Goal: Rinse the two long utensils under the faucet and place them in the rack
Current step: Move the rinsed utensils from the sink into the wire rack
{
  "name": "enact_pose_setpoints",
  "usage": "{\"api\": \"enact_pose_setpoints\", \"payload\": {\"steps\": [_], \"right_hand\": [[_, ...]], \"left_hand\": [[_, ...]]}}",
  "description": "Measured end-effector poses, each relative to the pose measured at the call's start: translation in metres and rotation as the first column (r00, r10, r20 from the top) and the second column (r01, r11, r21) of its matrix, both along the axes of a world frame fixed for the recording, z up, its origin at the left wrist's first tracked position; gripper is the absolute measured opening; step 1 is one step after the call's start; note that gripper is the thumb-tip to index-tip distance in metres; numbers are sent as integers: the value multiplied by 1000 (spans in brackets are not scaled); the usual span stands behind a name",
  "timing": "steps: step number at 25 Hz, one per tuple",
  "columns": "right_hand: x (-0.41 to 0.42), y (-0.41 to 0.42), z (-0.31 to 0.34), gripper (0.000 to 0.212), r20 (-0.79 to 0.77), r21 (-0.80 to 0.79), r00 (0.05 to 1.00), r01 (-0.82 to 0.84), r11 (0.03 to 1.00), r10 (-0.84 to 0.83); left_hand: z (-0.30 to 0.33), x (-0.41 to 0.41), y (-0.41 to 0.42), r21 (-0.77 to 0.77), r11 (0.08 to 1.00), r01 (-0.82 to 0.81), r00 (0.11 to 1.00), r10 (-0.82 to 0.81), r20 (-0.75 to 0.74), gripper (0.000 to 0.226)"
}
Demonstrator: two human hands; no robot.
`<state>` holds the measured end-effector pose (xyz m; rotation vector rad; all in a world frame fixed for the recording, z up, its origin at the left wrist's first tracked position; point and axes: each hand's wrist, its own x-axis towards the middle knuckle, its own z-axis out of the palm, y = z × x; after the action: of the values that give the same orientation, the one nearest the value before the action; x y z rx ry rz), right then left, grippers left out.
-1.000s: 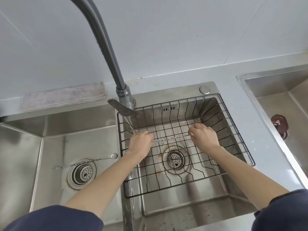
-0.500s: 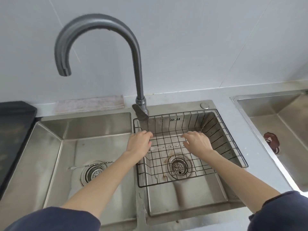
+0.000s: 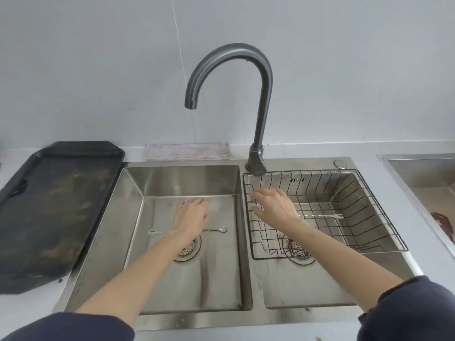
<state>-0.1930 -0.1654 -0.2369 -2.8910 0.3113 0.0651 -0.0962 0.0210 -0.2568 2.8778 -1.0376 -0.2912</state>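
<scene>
One long thin metal utensil (image 3: pixel 320 216) with a small fork end lies across the bottom of the black wire rack (image 3: pixel 384 207) in the right basin. The other long utensil (image 3: pixel 216 229), fork at one end and spoon at the other, lies flat in the left basin (image 3: pixel 152 242) by the drain. My left hand (image 3: pixel 191 214) hovers open above that utensil, hiding its middle. My right hand (image 3: pixel 274 205) is open over the rack's left edge and holds nothing. The grey faucet (image 3: pixel 258 107) arches with its spout over the left basin; no water shows.
A dark tray (image 3: pixel 54 205) lies on the counter at the left. A folded cloth (image 3: pixel 187 151) sits behind the left basin. Another steel sink (image 3: pixel 423 178) with a reddish-brown object (image 3: pixel 443 223) is at the far right.
Both hands have let go of the utensil, which now lies in the rack. My left hand moved left over the left basin, and my right hand shifted to the rack's left edge. The view pulled back.
</scene>
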Motion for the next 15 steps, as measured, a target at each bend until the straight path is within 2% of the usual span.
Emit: {"api": "enact_pose_setpoints", "payload": {"steps": [7, 15], "right_hand": [[42, 57, -14, 41, -58, 32, 996, -59, 998, 60], [80, 88, -61, 40, -228, 89, 972, -28, 996, 48]], "left_hand": [[-13, 32, 62, 55, 996, -63, 997, 65, -41, 48], [-49, 67, 89, 115, 991, -72, 981, 91, -169, 46]]}}
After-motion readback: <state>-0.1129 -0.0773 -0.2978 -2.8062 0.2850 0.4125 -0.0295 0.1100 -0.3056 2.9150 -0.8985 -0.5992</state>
